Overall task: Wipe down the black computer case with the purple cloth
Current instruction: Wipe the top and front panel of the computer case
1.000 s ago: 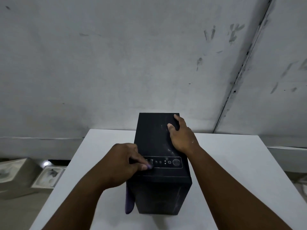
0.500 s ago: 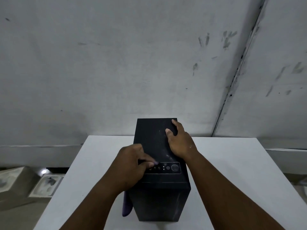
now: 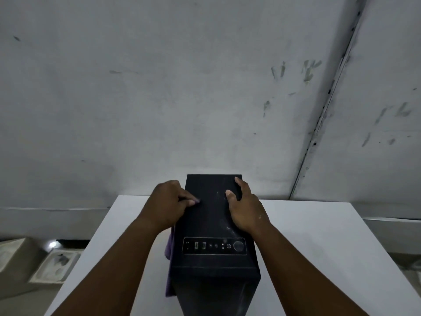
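My left hand (image 3: 169,202) sits at the left edge of the case (image 3: 211,224) top, fingers curled round the purple cloth (image 3: 170,258), which hangs down that side. I'd keep the cloth flat and sweep rightward across the smudged top. My right hand (image 3: 245,207) lies open on the right edge, steadying it on the table (image 3: 319,236).

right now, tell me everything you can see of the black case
The case is a matte black tower standing upright on the white table, near its far edge. Its top shows pale dusty smears, and a panel at the near end carries ports, small buttons and a round button. The right hand rests on the top's right side; the left hand holds the purple cloth at the left edge, the cloth hanging down the left side.
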A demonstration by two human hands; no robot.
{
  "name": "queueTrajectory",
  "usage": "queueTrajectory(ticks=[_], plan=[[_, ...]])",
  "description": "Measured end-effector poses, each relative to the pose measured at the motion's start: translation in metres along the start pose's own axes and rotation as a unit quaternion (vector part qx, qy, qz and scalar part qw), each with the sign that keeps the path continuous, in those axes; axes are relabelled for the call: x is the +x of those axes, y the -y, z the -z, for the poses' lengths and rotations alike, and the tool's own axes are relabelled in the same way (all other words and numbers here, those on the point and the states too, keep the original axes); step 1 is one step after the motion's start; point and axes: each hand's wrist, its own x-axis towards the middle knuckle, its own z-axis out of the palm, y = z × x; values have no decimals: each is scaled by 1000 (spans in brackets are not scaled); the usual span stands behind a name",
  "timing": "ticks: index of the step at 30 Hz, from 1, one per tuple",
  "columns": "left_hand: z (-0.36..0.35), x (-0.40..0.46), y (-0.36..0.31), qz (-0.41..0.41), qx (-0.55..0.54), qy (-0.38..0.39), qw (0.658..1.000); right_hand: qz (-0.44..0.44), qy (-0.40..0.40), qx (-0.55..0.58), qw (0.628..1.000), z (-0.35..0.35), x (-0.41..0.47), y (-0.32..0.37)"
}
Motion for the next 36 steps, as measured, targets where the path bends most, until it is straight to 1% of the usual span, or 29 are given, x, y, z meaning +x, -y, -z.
queueTrajectory(ticks=[3,5,7,8,10,12,14,16,20,22,25,28,30,33,34,36], plan=[[-3,19,0,16,0,-33,999,-4,3,-21,1000,1,-2,3],[-3,29,-4,24,-11,-72,997,-2,0,-82,997,4,-5,8],[1,39,-13,32,-42,-119,991,31,-36,-148,988,9,-5,17],[5,44,-19,32,-59,-139,988,64,-63,-153,984,11,-4,23],[15,54,-36,26,-102,-160,981,141,-90,-109,980,12,5,38],[26,59,-57,18,-192,-165,967,199,-84,-50,975,11,14,56],[36,62,-77,12,-317,-159,935,215,-67,23,974,10,21,74],[42,65,-91,2,-377,-151,914,209,-72,81,972,10,28,86],[45,78,-92,-6,-386,-158,909,224,-83,203,950,12,36,92],[44,84,-90,-6,-374,-162,913,231,-109,244,936,13,37,93],[44,92,-91,-9,-370,-156,916,248,-162,239,925,19,38,96],[49,102,-94,-23,-357,-130,925,239,-187,253,919,34,48,105],[52,108,-98,-43,-353,-101,929,213,-186,262,923,47,58,111],[54,114,-105,-75,-355,-49,930,175,-154,311,922,62,68,119],[55,115,-107,-83,-361,-35,928,174,-156,305,923,66,70,121],[56,114,-107,-86,-387,-18,918,195,-193,251,928,78,74,124]])
